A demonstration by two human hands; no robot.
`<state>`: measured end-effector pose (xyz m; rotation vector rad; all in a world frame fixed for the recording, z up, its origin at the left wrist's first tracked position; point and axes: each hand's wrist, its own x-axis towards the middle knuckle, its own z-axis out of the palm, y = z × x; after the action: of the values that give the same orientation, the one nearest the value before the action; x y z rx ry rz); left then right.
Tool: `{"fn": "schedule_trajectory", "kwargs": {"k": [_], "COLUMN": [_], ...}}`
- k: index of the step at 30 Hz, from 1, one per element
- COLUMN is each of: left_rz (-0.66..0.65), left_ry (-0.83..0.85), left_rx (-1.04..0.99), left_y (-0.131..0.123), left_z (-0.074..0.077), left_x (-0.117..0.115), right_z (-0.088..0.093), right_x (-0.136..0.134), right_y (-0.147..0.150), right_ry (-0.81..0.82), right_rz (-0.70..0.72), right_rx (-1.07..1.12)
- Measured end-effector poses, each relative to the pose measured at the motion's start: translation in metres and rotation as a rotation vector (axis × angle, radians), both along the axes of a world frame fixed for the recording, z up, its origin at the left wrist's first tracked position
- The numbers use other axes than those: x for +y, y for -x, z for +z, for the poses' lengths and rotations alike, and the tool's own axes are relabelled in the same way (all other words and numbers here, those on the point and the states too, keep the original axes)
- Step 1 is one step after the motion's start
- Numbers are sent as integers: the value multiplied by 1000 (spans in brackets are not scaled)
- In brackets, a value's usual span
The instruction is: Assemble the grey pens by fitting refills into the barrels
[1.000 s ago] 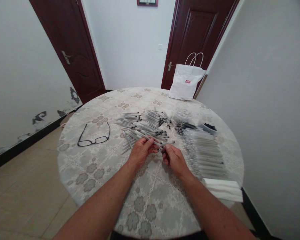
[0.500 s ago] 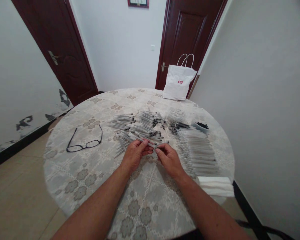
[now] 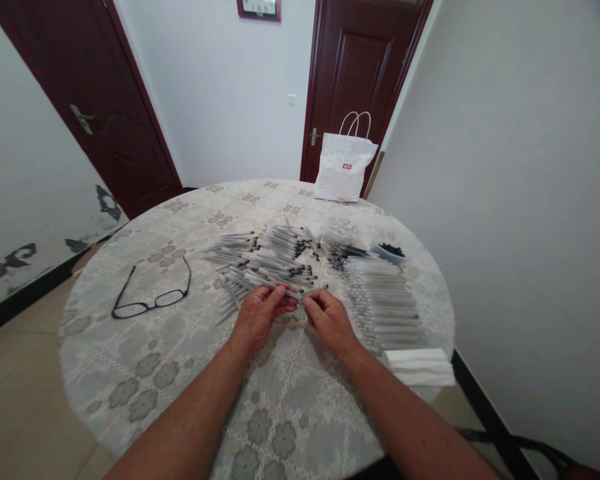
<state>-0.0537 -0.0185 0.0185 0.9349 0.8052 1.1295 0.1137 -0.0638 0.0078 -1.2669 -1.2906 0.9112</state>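
Observation:
My left hand [image 3: 260, 312] is closed around a slim whitish pen [image 3: 286, 291], its thumb lying along the barrel. At the pen's right end, my right hand [image 3: 327, 319] pinches thumb and forefinger together; whatever small piece sits between them is hidden. Just beyond my hands lies a pile of whitish pens [image 3: 275, 257] with dark ends, pointing mostly to the right. Right of my right hand, a broad stack of clear pen barrels [image 3: 387, 300] lies in rows. Black-tipped thin pieces [image 3: 347, 255] lie at its far end.
A small bowl [image 3: 391, 253] holds black bits, beside a clear plastic bag [image 3: 341, 231] of whitish pieces. Eyeglasses [image 3: 153, 301] lie at left on the patterned tablecloth [image 3: 180, 413]. Folded white tissue [image 3: 420, 367] sits at the right edge, a white paper bag [image 3: 345, 167] at the back.
The whole view has shifted, so the table and everything on it appear slightly farther left. My hands stay together at the pen with little visible change in their grip.

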Motion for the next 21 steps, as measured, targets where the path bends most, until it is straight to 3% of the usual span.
{"fn": "schedule_trajectory", "kwargs": {"k": [4,8,14,21], "left_rz": [-7,6,-10,-4], "left_ry": [-8,-4,-17,-22], "left_rx": [-2,7,21,8], "left_y": [0,0,1,0], "left_z": [-2,-2,-5,-7], "left_x": [2,2,3,4], "right_z": [0,-2,0,-4], "right_x": [0,-1,0,1], "right_y": [2,2,2,4], "right_ry": [-56,21,28,48], "right_rz": [-28,34,38,45], "right_rx": [48,88,-21,131]}}
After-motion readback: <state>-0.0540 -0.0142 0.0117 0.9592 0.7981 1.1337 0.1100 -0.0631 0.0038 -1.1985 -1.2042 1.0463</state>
